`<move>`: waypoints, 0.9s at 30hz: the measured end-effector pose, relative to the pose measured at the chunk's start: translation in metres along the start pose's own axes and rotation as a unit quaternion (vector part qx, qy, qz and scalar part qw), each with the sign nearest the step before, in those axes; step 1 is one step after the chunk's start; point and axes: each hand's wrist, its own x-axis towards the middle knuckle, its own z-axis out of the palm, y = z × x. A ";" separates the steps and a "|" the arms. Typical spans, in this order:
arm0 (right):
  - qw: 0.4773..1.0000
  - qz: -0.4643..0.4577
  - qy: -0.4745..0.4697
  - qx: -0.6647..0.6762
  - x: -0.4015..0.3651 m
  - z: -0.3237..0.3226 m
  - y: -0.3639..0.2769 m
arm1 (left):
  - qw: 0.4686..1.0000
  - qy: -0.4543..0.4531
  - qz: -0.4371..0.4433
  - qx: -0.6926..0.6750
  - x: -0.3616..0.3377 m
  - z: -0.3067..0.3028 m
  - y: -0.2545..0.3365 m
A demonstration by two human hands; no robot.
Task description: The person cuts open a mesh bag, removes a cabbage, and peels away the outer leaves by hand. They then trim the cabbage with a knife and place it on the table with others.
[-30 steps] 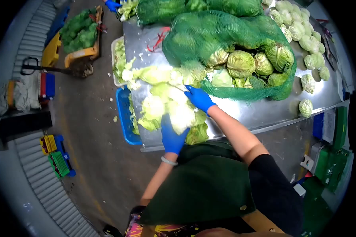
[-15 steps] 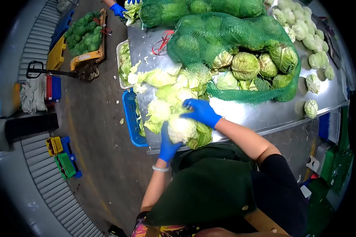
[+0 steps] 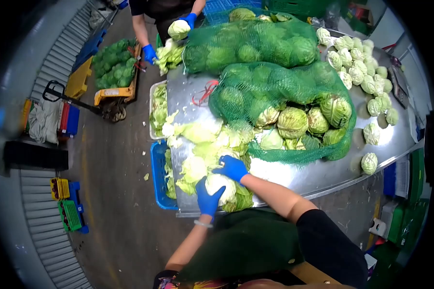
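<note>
A pale, partly stripped cabbage (image 3: 219, 186) rests at the table's front edge with green outer leaves (image 3: 241, 198) beside and beneath it. My left hand (image 3: 209, 198), in a blue glove, grips its near left side, thumb spread across it. My gloved right hand (image 3: 233, 168) is just beyond the cabbage, fingers bent in against pale leaves; its fingertips are partly hidden. Loose cabbage leaves (image 3: 205, 132) are heaped on the left of the table. To the right, an opened green mesh sack (image 3: 255, 91) shows several untrimmed cabbages (image 3: 292, 122).
Trimmed cabbages (image 3: 357, 74) cover the right of the metal table (image 3: 294, 180). Another full mesh sack (image 3: 250, 45) lies behind. A blue basket (image 3: 158, 173) and a white bin (image 3: 155, 113) hold leaves at the left. Across the table, a co-worker (image 3: 166, 14) holds a cabbage and leaves.
The view has tilted up, showing more of the co-worker and the far sack. My left hand's thumb has spread over the cabbage; my right hand stays close to its far side.
</note>
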 end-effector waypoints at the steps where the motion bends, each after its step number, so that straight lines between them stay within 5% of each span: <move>1: 0.997 -0.014 0.062 -0.032 -0.009 0.009 -0.005 | 1.000 -0.005 0.013 0.002 -0.003 -0.001 0.002; 6: 0.964 -0.144 0.119 -0.187 0.004 0.033 0.024 | 0.997 -0.041 0.069 0.003 -0.014 -0.008 -0.021; 8: 0.952 -0.183 0.130 -0.209 0.004 0.037 0.040 | 0.978 -0.060 -0.031 -0.199 -0.024 -0.016 -0.062; 9: 0.937 -0.221 0.142 -0.229 0.001 0.042 0.050 | 0.958 -0.085 -0.114 -0.249 -0.025 -0.037 -0.033; 11: 0.946 -0.198 0.086 -0.242 0.012 0.035 0.063 | 0.884 -0.096 -0.241 -0.390 -0.023 -0.054 -0.048; 15: 0.977 -0.024 0.168 -0.131 0.022 -0.012 0.048 | 0.823 -0.054 -0.260 -0.501 -0.018 -0.055 -0.056; 17: 0.968 -0.109 0.201 -0.100 0.008 -0.037 0.026 | 0.801 -0.016 -0.248 -0.544 -0.019 -0.044 -0.045; 21: 0.990 -0.078 0.080 0.090 -0.038 -0.032 -0.032 | 0.846 0.003 -0.252 -0.469 -0.013 -0.019 -0.038; 22: 0.997 -0.018 -0.027 0.067 -0.044 -0.034 -0.041 | 0.858 0.003 -0.239 -0.454 -0.010 -0.014 -0.030; 27: 0.988 -0.046 -0.027 0.148 -0.034 -0.006 0.003 | 0.886 -0.010 -0.219 -0.408 -0.004 -0.010 -0.031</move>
